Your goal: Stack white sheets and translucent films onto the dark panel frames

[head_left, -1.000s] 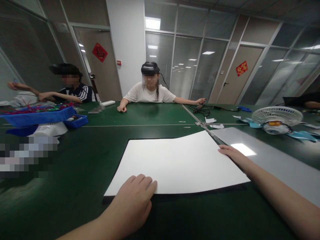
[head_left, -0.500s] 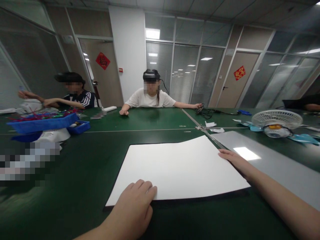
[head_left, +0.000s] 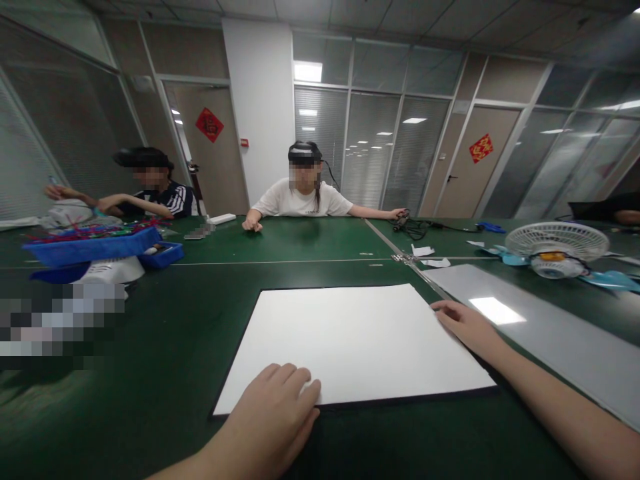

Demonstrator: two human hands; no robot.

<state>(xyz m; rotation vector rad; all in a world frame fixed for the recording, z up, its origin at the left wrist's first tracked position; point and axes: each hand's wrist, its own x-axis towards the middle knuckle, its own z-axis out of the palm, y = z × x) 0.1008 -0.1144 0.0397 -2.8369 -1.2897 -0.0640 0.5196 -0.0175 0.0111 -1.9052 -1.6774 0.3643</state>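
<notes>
A large white sheet [head_left: 350,340] lies flat on a thin dark-edged board [head_left: 350,405] on the green table. At its near left edge rests my left hand [head_left: 273,407], fingers loosely bent on the white surface and the thumb apart, by the front edge. My right hand [head_left: 465,327] is at the sheet's right edge, its fingertips touching the rim, fingers slightly curved and apart. Neither hand visibly grips the sheet.
A glossy grey panel [head_left: 525,327] lies to the right, with a fan [head_left: 555,247] beyond it. Paper scraps [head_left: 423,251] and black cables [head_left: 413,227] lie farther back. Blue trays [head_left: 95,245] stand left. Two people [head_left: 305,193] with headsets sit across the table.
The sheet's far right corner, raised before, has come down flat on the board. My right hand has lowered slightly with its fingers more curved. My left hand has shifted a little to the right.
</notes>
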